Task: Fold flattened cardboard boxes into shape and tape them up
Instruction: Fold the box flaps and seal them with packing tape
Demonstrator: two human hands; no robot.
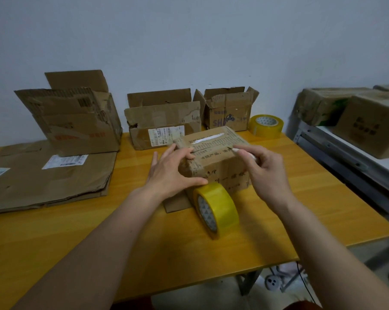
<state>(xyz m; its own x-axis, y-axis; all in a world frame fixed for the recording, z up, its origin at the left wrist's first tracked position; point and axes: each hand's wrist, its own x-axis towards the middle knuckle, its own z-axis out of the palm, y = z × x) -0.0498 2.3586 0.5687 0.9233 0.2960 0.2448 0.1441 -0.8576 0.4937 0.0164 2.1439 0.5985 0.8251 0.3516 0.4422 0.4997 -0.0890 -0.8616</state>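
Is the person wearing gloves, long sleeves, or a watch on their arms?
No. The left hand and right hand are bare, with no gloves, rings or watch showing. Both forearms are uncovered as far as the picture's bottom edge; no sleeve is in view.

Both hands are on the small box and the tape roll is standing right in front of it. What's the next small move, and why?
Probably cut the tape at the box's near edge. The right hand holds a small white tool at the top seam, the left hand steadies the box, and the yellow tape roll stands against its front, seemingly still attached.
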